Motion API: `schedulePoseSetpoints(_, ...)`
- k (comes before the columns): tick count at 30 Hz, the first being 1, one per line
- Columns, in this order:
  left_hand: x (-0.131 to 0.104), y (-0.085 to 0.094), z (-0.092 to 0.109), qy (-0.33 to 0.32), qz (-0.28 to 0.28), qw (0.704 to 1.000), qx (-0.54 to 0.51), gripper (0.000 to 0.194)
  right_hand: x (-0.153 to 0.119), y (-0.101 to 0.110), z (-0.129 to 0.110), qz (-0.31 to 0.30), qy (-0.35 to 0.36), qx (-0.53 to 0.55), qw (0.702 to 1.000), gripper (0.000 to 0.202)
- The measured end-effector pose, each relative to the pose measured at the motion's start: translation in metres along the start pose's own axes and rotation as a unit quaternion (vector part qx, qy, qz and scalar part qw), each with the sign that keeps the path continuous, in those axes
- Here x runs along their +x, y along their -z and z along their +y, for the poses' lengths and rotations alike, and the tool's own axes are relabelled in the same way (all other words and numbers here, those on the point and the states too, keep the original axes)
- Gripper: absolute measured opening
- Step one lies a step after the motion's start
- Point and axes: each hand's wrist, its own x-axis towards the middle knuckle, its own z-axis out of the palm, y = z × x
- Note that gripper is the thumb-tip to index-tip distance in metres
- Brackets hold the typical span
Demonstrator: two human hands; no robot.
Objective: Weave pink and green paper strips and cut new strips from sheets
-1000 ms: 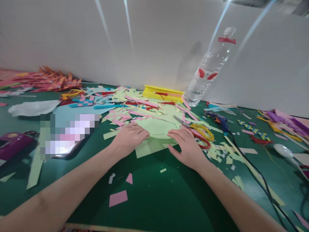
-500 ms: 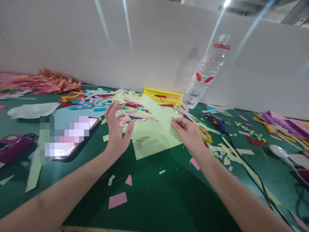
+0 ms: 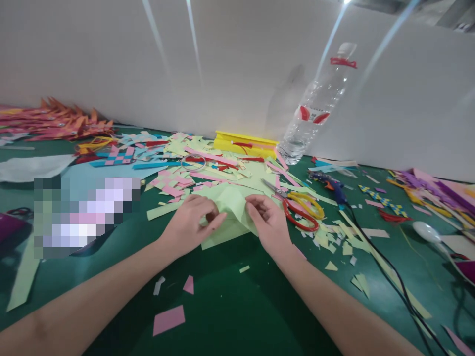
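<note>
A pale green sheet of paper [image 3: 232, 200] is bent upward between my hands, above another pale green sheet [image 3: 224, 239] lying on the table. My right hand [image 3: 269, 220] pinches the right edge of the bent sheet between thumb and fingers. My left hand [image 3: 193, 220] is at its left side, fingers curled and thumb held apart, with nothing visible in its grip; whether its fingertips touch the paper is unclear. Just right of my right hand lies a pair of scissors [image 3: 301, 217] with red and yellow handles, blades pointing away to the left.
Behind the sheets are paper scraps [image 3: 172, 180], a metal ring [image 3: 193, 162] and a yellow folded strip [image 3: 241, 143]. A plastic bottle [image 3: 313, 116] leans on the wall. Rightward lie a glue gun [image 3: 332, 188] with its cord and a white spoon [image 3: 426, 231]. A blurred-out phone [image 3: 92, 212] is left.
My left hand has come down and right to the paper. My right hand has drawn the sheet nearer and lower, its edge now lifted. The scissors are now uncovered.
</note>
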Motion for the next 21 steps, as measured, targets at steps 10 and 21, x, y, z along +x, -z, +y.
schedulePoseSetpoints(10, -0.0022, -0.0041, -0.0072, 0.125, -0.066, 0.989, -0.044, 0.025, -0.0036, -0.0023, -0.0018, -0.049, -0.016, 0.005, 0.999, 0.015)
schedulePoseSetpoints(21, -0.0043, -0.0059, -0.0050, 0.099, -0.102, 0.977, -0.157, 0.049, -0.0007, -0.0019, 0.0043, -0.063, 0.000, -0.024, 0.998, 0.014)
